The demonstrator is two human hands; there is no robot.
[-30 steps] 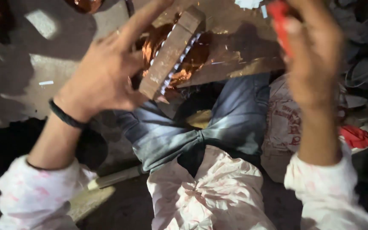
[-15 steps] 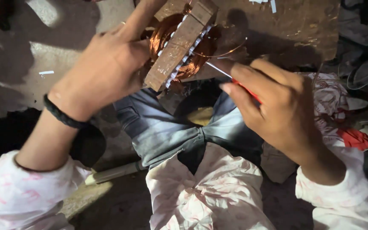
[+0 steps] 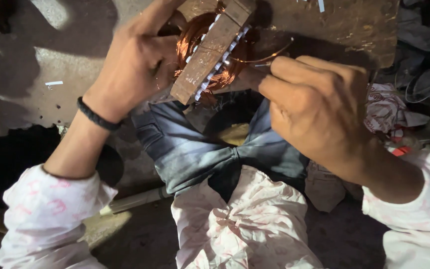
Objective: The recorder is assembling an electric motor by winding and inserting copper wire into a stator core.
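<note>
Left hand point(image 3: 135, 65) wrapped round the rusty motor core point(image 3: 210, 55) up at 12 o'clock, fingers pressed against its side, probably to stop it rolling on the board point(image 3: 344, 30). Tilted a bit so the copper winding point(image 3: 190, 40) and white slot liners faced up. Right hand point(image 3: 319, 104) at 2 o'clock, fingers pinched tight on a thin tool, tip poked in just beside the coil; handle hidden in the fist, so couldn't tell what kind. Loose copper wire point(image 3: 274, 52) looped out toward 1 o'clock. Black band point(image 3: 98, 114) on left wrist, jeans point(image 3: 195, 149) below at 6.
</note>
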